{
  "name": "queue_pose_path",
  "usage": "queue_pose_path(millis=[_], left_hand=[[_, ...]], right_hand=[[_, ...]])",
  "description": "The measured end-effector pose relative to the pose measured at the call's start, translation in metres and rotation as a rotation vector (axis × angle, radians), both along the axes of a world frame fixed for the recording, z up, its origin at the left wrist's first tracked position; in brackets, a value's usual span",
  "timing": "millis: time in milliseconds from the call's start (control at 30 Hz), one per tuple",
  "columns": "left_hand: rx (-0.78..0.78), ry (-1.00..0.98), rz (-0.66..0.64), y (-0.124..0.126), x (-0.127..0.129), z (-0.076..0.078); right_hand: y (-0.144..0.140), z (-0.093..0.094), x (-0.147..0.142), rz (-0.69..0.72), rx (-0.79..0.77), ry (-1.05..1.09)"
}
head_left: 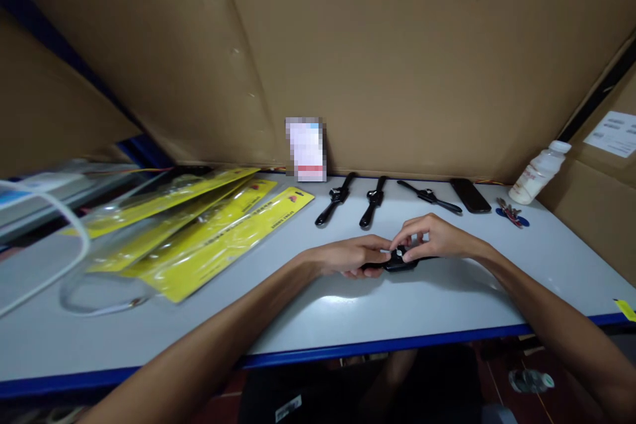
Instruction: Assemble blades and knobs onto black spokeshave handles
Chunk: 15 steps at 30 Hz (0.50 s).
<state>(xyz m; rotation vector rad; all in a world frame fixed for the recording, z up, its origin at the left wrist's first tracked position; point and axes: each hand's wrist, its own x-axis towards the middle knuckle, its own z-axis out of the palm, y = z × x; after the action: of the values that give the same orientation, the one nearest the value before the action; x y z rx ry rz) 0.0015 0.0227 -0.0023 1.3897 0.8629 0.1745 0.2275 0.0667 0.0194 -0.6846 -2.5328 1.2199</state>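
Note:
A black spokeshave (401,266) lies crosswise near the front of the grey tabletop, with a small silvery part at its middle. My left hand (355,256) is closed around its left handle, fingers curled underneath. From the right, my right hand (431,238) reaches over it, thumb and index finger pinching at the silvery middle part. Those fingertips partly cover the adjusting area, so what exactly they grip is hard to see. Behind my hands rest three more black spokeshaves: one on the left (338,197), one in the middle (372,201) and one on the right (430,196).
Yellow cards in clear plastic packaging (233,238) overlap at left, near a white cable (82,245). A phone with a blurred screen (307,149) leans on the cardboard wall (397,46). A dark phone (470,195), keys (511,212) and a white bottle (539,173) are at back right.

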Motion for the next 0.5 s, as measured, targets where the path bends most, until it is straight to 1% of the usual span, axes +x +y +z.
queue_pose_path(millis=[133,300,500], left_hand=[[0.000,-0.030,-0.024,0.000,0.001,0.001],[0.006,-0.012,-0.014,-0.001,0.001,0.000],[0.000,-0.033,-0.011,0.000,0.000,0.000]], right_hand=[[-0.001,-0.002,0.000,-0.014,-0.012,-0.016],[0.000,-0.007,-0.002,-0.043,0.001,-0.019],[-0.003,-0.011,-0.004,-0.043,0.118,-0.004]])
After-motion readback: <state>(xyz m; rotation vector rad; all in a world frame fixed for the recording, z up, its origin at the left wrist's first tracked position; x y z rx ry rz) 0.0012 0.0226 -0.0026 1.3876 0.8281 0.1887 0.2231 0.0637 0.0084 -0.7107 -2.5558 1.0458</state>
